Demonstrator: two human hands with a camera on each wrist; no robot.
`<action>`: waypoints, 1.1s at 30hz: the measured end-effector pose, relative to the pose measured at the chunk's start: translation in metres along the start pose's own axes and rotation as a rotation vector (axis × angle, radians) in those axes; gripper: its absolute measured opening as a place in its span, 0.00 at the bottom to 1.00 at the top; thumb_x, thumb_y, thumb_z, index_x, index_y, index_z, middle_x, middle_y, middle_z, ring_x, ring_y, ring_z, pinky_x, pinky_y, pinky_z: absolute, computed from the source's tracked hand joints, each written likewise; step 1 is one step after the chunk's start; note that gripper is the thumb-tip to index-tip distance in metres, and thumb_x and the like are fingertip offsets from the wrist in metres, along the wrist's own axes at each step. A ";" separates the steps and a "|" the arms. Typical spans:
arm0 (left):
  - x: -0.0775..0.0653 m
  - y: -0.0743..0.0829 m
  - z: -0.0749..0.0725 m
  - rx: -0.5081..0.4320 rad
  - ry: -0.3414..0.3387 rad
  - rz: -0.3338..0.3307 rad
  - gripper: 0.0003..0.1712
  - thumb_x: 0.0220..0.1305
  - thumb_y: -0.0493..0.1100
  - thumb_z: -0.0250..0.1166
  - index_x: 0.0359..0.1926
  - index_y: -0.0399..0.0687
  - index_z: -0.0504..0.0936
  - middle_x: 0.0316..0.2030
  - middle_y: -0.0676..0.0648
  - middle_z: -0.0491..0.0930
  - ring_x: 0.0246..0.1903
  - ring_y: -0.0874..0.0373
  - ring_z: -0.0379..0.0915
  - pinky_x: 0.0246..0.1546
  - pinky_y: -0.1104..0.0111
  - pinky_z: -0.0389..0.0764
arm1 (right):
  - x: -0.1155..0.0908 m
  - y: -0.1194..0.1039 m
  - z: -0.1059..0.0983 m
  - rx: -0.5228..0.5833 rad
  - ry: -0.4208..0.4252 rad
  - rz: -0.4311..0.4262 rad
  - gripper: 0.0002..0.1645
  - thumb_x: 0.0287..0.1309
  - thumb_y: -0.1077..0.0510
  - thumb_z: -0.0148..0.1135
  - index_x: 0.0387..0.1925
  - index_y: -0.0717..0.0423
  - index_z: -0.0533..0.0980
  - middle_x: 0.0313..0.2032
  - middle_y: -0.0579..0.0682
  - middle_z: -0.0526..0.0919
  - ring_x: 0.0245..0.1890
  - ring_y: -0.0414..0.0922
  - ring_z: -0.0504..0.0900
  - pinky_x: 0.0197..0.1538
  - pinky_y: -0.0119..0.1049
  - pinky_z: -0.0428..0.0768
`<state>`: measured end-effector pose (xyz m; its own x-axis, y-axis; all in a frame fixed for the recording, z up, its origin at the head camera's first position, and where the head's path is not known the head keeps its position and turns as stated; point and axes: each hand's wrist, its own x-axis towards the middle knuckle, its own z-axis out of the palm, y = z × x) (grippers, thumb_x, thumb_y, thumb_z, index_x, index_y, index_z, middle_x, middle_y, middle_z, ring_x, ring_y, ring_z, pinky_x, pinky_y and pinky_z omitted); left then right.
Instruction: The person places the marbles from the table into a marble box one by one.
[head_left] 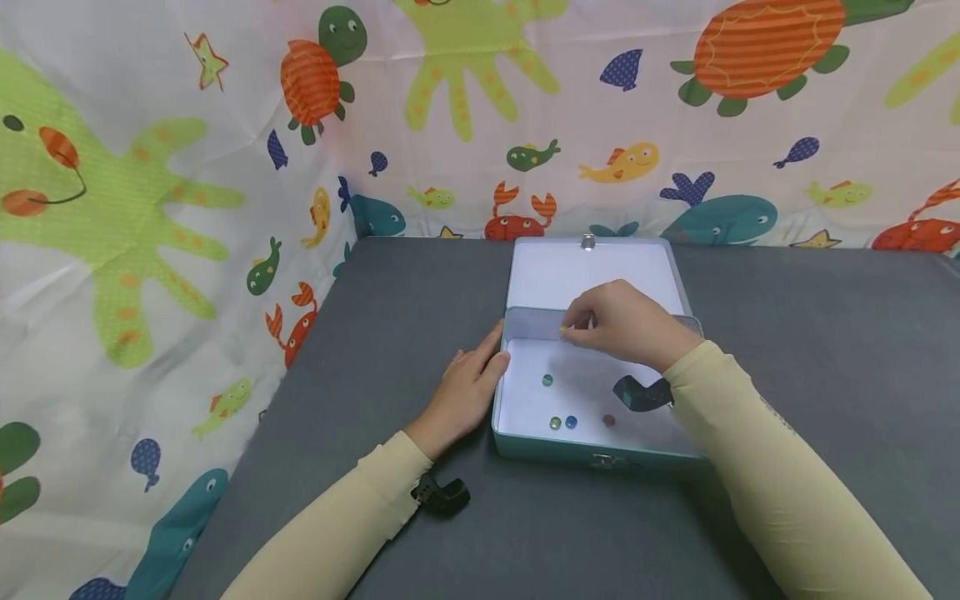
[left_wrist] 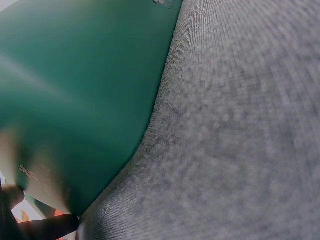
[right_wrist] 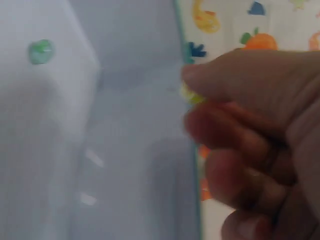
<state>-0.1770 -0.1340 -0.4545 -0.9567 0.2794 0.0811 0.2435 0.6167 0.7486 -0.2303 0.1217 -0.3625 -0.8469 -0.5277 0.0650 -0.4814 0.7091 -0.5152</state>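
Marble (right_wrist: 192,95) held near box's (head_left: 540,447) far wall

Right hand (head_left: 621,323) pinches it, left hand (head_left: 467,387) touches box; moving it likely needs steady fingers.

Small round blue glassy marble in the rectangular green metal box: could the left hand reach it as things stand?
Probably yes: the left hand is beside the box, whose lid is open, and nothing covers the blue marble.

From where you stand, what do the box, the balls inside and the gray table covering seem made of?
Box: probably painted metal, smooth green with a soft sheen outside. Balls: likely glass, glossy and partly see-through, though plastic is possible. Table covering: apparently fabric, matte, with a fine woven-looking texture.
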 end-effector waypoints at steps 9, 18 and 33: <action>0.001 -0.001 -0.003 0.012 0.012 -0.007 0.36 0.83 0.64 0.40 0.84 0.59 0.55 0.78 0.52 0.64 0.78 0.55 0.58 0.82 0.47 0.42 | 0.007 0.001 0.019 0.046 0.000 -0.079 0.06 0.60 0.60 0.78 0.39 0.56 0.91 0.32 0.45 0.91 0.32 0.42 0.83 0.40 0.39 0.85; 0.001 -0.003 -0.004 -0.007 0.029 0.002 0.36 0.83 0.63 0.41 0.84 0.59 0.55 0.78 0.52 0.64 0.78 0.55 0.59 0.82 0.47 0.42 | 0.015 0.008 0.030 0.066 -0.126 0.039 0.06 0.60 0.62 0.76 0.40 0.58 0.91 0.34 0.48 0.91 0.32 0.42 0.84 0.39 0.38 0.87; 0.003 -0.001 0.002 -0.007 0.018 0.008 0.36 0.84 0.63 0.41 0.84 0.58 0.55 0.78 0.53 0.63 0.78 0.57 0.58 0.82 0.47 0.42 | 0.013 0.018 0.040 0.013 -0.198 0.066 0.06 0.58 0.62 0.78 0.38 0.56 0.92 0.35 0.47 0.91 0.33 0.40 0.85 0.42 0.38 0.87</action>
<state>-0.1796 -0.1324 -0.4560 -0.9575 0.2709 0.0988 0.2500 0.6092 0.7525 -0.2404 0.1089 -0.4055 -0.8150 -0.5627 -0.1381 -0.4222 0.7400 -0.5236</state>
